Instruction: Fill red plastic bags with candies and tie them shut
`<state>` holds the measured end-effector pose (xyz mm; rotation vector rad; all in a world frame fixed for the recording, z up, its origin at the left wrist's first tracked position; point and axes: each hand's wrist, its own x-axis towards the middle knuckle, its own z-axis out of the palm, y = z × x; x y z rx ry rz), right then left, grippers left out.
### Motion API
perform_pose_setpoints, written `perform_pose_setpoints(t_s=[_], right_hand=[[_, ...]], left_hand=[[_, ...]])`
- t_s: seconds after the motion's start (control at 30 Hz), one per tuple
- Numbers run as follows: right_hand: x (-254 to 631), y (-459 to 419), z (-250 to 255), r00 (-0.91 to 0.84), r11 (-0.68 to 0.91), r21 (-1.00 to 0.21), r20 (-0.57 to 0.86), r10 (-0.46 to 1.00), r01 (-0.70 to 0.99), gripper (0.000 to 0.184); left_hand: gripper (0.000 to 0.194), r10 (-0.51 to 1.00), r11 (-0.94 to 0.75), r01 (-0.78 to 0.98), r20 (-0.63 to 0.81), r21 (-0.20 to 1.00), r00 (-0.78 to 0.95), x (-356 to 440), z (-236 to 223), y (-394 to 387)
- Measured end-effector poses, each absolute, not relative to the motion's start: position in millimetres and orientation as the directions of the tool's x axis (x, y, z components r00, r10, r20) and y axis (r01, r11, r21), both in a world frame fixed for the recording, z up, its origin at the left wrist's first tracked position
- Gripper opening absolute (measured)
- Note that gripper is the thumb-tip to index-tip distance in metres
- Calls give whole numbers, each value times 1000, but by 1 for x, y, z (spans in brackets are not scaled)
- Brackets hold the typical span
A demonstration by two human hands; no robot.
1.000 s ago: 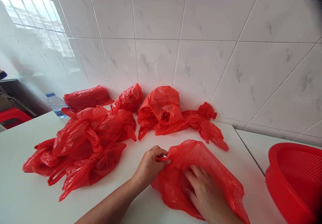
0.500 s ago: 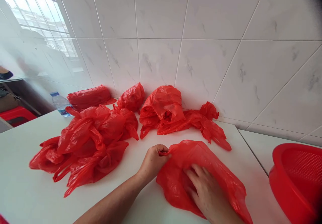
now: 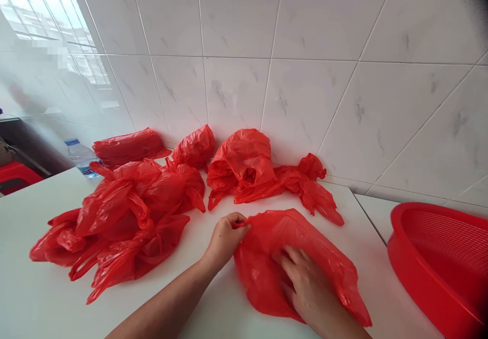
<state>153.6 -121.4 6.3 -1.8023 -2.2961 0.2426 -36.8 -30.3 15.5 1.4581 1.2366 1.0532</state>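
Observation:
A red plastic bag (image 3: pixel 267 237) lies flat on the white table (image 3: pixel 38 298) in front of me. My left hand (image 3: pixel 224 238) pinches the bag's upper left corner, fingers closed on the plastic. My right hand (image 3: pixel 305 288) rests on top of the bag with its fingers spread, pressing it down against the table.
A heap of crumpled red bags (image 3: pixel 122 217) sits at the left. More red bags (image 3: pixel 251 168) lie along the tiled wall, with a rolled one (image 3: pixel 127 147) at the far left. A water bottle (image 3: pixel 78 157) stands behind the heap. A red colander basket (image 3: pixel 442 265) is at the right.
Both hands stay on the bag; the left keeps its pinch on the corner and the right has slid slightly over the plastic. The view shifted a little, showing more of the basket.

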Motion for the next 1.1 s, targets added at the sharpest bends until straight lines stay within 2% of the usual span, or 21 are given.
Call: perform_pose_setpoints(t_s=[0.13,0.2,0.23,0.3,0.33,0.37,0.4,0.5,0.57,0.67,0.77,0.9,1.1], right_hand=[[156,-122,8,-249,286,-328,151,957,900,49],[156,-122,6,-243,297,-351,189,951,888,47],[156,-121,5,-233,291,-357,197,952,887,46],[157,-120,0,-221,275,-358,183,958,893,43],[157,-118,-4,-222,269,-351,167,961,897,41],[157,-117,-6,-225,263,-340,148,963,903,37],[157,-117,-9,-222,253,-327,130,966,911,31],[158,-116,-10,-175,200,-316,106,979,928,25],[160,-116,-5,-179,202,-340,100,979,918,31],[164,-117,2,-228,262,-322,138,964,910,37],[166,-118,6,-273,348,-191,333,903,918,40],[160,-123,13,-329,449,-57,599,730,892,37],[149,-134,38,-321,484,-35,708,629,874,26]], left_hand=[[18,992,-122,181,116,976,45,-50,26,-31],[22,951,-306,259,308,916,32,-57,36,-43],[28,883,-456,332,465,826,56,-59,40,-51],[36,615,-756,462,745,463,260,-58,49,-72],[36,472,-849,452,779,274,414,-56,52,-83],[35,379,-902,402,736,157,561,-52,53,-92],[32,331,-931,347,657,112,677,-47,54,-99],[22,354,-935,325,419,142,836,-32,47,-106],[6,412,-909,402,366,108,834,-27,38,-101],[18,449,-879,477,354,10,820,-27,29,-92],[18,445,-872,488,364,-30,818,-30,27,-89],[18,441,-866,498,408,-39,799,-30,26,-89],[23,529,-811,585,442,12,724,-30,18,-80]])
